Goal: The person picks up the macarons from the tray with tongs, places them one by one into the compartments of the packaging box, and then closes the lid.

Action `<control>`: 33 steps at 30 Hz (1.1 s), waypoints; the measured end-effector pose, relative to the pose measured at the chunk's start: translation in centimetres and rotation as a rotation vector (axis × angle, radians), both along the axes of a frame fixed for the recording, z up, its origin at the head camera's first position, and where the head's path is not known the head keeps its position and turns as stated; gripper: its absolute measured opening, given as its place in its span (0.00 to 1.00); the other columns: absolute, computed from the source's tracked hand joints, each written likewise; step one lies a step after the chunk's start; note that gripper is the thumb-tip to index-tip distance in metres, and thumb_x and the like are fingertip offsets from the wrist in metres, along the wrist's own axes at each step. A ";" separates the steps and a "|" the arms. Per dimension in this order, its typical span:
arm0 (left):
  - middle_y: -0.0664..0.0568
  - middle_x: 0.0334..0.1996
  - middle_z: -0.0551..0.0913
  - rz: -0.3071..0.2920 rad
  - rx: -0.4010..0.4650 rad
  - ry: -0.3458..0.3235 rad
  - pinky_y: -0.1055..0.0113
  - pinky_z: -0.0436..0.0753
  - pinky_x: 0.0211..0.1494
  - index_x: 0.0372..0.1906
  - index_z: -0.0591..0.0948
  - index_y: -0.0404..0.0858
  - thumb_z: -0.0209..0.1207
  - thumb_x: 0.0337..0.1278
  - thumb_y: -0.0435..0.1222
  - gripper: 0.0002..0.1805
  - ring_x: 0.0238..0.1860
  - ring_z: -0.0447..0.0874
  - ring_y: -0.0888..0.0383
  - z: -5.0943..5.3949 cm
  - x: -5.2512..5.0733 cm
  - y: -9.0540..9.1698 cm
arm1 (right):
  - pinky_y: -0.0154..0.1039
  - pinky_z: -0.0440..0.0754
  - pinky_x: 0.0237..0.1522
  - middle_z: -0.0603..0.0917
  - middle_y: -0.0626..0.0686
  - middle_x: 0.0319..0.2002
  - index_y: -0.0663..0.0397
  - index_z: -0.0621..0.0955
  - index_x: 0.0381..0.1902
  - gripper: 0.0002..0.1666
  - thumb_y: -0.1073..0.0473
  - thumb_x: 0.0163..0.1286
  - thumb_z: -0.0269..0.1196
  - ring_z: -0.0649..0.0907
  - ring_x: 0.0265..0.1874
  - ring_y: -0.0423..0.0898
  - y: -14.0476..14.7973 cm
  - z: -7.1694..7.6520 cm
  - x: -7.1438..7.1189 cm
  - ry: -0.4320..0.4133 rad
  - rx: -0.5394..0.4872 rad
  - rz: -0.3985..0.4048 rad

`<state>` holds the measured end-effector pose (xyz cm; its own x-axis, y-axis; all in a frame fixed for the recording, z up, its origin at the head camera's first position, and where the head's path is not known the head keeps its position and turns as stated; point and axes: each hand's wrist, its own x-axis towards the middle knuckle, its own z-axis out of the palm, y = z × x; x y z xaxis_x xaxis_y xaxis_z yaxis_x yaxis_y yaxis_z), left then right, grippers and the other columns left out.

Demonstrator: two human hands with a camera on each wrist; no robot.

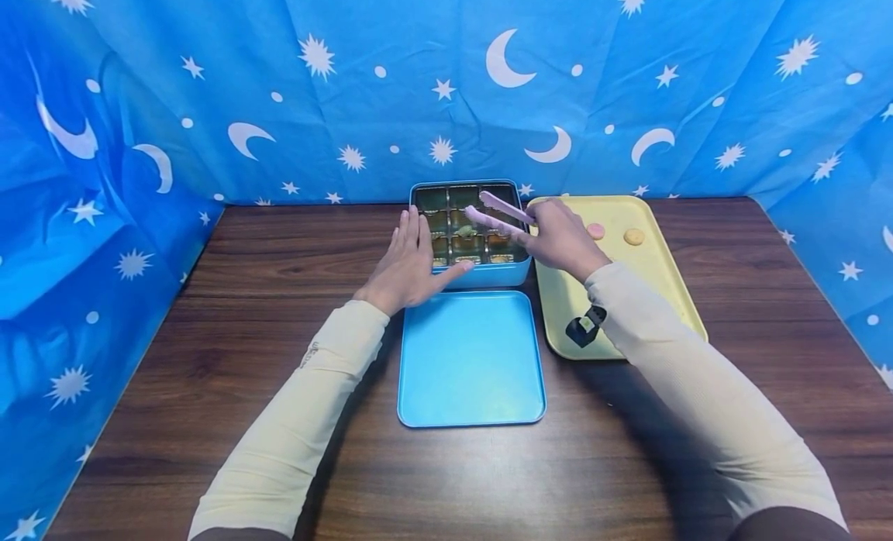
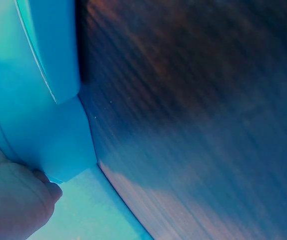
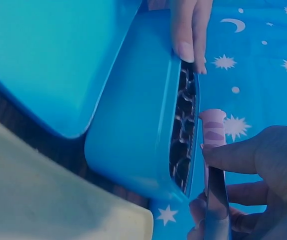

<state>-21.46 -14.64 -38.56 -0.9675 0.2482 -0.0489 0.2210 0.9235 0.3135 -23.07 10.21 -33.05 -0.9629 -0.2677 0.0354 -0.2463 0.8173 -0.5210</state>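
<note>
A blue square tin [image 1: 488, 276] holds a dark insert divided into several compartments. A small green piece [image 1: 466, 231] sits in a middle compartment, and orange-yellow pieces show in the front row. My left hand [image 1: 405, 268] rests along the tin's left side, fingers straight, thumb stretched across the front rim. My right hand [image 1: 563, 237] grips pink tongs [image 1: 504, 225] from the right, over the tin. Their tips stand apart with nothing visible between them. In the right wrist view, thumb and fingers pinch the tongs [image 3: 216, 192] beside the tin [image 3: 133, 125].
A blue lid [image 1: 472, 359] lies in front of the tin. To the right is a yellow tray [image 1: 656, 285] bearing a pink round cookie [image 1: 595, 231] and a yellowish one [image 1: 633, 236]. A patterned blue curtain [image 1: 418, 84] hangs behind the wooden table [image 1: 279, 270].
</note>
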 end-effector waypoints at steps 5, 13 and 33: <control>0.39 0.80 0.26 -0.007 -0.008 0.010 0.52 0.35 0.79 0.80 0.37 0.29 0.42 0.59 0.76 0.66 0.79 0.20 0.46 -0.2 -0.2 0.0 | 0.52 0.74 0.43 0.78 0.67 0.48 0.70 0.81 0.56 0.22 0.58 0.73 0.65 0.73 0.45 0.58 1.8 0.3 -0.2 -0.011 0.000 -0.047; 0.38 0.80 0.27 -0.004 -0.012 0.012 0.52 0.37 0.80 0.80 0.37 0.29 0.41 0.59 0.77 0.66 0.80 0.21 0.46 -0.1 -0.2 -0.1 | 0.47 0.72 0.34 0.77 0.63 0.36 0.72 0.83 0.47 0.18 0.59 0.70 0.67 0.74 0.35 0.57 5.6 0.3 0.0 0.017 -0.017 -0.092; 0.38 0.80 0.27 -0.014 0.000 0.011 0.52 0.37 0.80 0.80 0.38 0.28 0.41 0.59 0.77 0.66 0.80 0.22 0.45 0.1 0.0 -0.1 | 0.43 0.67 0.23 0.73 0.54 0.24 0.69 0.82 0.36 0.15 0.58 0.68 0.68 0.71 0.24 0.50 11.6 -3.4 1.3 -0.002 0.004 -0.102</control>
<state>-21.44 -14.75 -38.48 -0.9644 0.2617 -0.0381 0.2374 0.9202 0.3112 -21.80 21.85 -36.50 -0.9851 -0.1686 0.0328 -0.1610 0.8402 -0.5179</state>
